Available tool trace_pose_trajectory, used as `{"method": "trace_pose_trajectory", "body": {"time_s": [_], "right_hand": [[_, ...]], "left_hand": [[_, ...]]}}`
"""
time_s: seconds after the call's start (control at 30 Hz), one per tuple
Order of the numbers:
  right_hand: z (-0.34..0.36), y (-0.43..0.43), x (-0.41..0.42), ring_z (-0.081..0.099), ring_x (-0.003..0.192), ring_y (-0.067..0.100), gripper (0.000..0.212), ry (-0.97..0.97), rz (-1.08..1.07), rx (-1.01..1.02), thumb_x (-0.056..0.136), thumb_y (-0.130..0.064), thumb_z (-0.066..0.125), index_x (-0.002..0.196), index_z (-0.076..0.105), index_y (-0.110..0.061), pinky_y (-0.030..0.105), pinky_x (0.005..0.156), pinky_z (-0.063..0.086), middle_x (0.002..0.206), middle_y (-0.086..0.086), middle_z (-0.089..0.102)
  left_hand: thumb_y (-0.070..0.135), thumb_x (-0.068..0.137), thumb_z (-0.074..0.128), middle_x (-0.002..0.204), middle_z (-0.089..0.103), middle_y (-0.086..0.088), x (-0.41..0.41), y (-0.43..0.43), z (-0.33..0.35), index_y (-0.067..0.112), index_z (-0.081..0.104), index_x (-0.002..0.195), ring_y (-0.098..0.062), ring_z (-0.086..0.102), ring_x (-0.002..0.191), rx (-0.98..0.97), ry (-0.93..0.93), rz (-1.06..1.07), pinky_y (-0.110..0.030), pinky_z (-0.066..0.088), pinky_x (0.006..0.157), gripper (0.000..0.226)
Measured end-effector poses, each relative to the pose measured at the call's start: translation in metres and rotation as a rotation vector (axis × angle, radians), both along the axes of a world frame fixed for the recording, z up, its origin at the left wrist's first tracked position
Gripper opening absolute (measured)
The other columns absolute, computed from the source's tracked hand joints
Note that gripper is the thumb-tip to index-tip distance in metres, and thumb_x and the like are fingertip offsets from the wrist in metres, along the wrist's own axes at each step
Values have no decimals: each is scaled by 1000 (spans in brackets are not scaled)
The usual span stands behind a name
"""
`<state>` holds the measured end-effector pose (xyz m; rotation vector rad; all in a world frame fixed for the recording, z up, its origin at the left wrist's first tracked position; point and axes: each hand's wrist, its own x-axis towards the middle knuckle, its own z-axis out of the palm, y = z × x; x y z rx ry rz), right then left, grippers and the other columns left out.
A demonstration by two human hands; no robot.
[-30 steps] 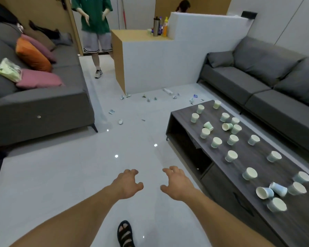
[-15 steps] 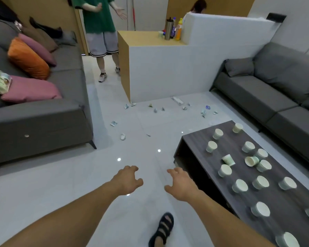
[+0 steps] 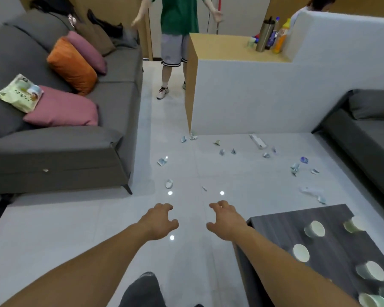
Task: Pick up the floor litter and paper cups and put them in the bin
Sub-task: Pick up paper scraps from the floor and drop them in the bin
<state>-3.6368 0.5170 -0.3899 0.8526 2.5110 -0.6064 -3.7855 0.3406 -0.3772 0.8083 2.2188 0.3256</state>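
Observation:
Both of my arms reach forward over the pale tiled floor. My left hand and my right hand are empty, fingers spread and curled. Ahead of them lies scattered litter: a crushed cup, a torn scrap, several small bluish pieces and a flattened white carton near the white counter. More scraps lie to the right. Several paper cups stand on the dark coffee table at lower right. No bin is in view.
A grey sofa with pink and orange cushions lines the left. Another grey sofa sits at right. A white and wood counter with bottles stands ahead. A person in a green shirt stands in the passage beyond the litter.
I have walked forward: the litter and counter are nearer, and the coffee table has slid to the lower right, with fewer cups showing. My hands stay open and empty.

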Motion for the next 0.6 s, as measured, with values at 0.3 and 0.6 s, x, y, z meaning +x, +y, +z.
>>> {"method": "trace_pose_trajectory", "body": {"time_s": [0.3, 0.6], "right_hand": [[-33, 119, -119, 28, 139, 25, 71, -113, -3, -12, 91, -43, 54, 152, 24, -24, 38, 109, 36, 156, 3, 20], [-56, 233, -207, 34, 134, 25, 68, -175, -39, -72, 94, -41, 52, 153, 24, -21, 37, 106, 38, 154, 5, 25]], "left_hand": [[42, 90, 53, 150, 31, -6, -134, 113, -42, 19, 29, 148, -24, 40, 132, -39, -83, 28, -35, 39, 105, 67], [43, 90, 52, 151, 31, -3, -235, 230, -53, 21, 30, 147, -23, 44, 129, -81, -106, 14, -32, 41, 101, 66]]}}
